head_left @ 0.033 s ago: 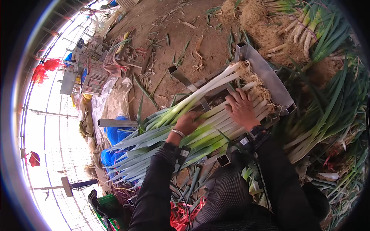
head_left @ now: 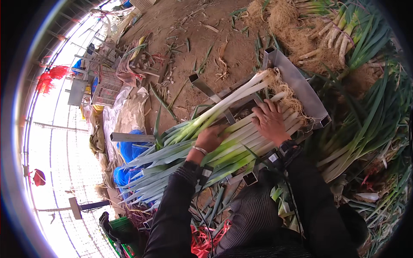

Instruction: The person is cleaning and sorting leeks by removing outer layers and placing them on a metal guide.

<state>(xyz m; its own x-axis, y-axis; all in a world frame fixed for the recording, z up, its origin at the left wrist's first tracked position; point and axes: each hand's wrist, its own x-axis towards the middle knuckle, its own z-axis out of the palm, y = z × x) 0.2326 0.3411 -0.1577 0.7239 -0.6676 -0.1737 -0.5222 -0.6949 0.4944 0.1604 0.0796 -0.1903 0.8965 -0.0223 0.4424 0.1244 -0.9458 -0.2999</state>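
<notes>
A row of long green onions (head_left: pixel 245 133) lies across a metal rack, with white shanks and roots to the upper right and leaves fanning to the lower left. The roots sit close to the rack's upright metal end plate (head_left: pixel 301 88). My left hand (head_left: pixel 211 138) is curled over the stalks where white turns to green; its fingertips are partly blurred. Higher up, my right hand (head_left: pixel 272 120) rests palm down on the white shanks near the roots, fingers somewhat apart. Along the far side, a few stalks lie slightly apart from the rest.
Square metal tubes (head_left: pixel 202 86) of the rack stick out at several places. Bundled green onions (head_left: pixel 344 34) lie at the upper right, with loose leaves (head_left: pixel 365 137) heaped below. Red strips (head_left: pixel 206 238) lie by my leg, near a green crate (head_left: pixel 120 228). Blue plastic (head_left: pixel 129 150) sits beneath the leaf tips.
</notes>
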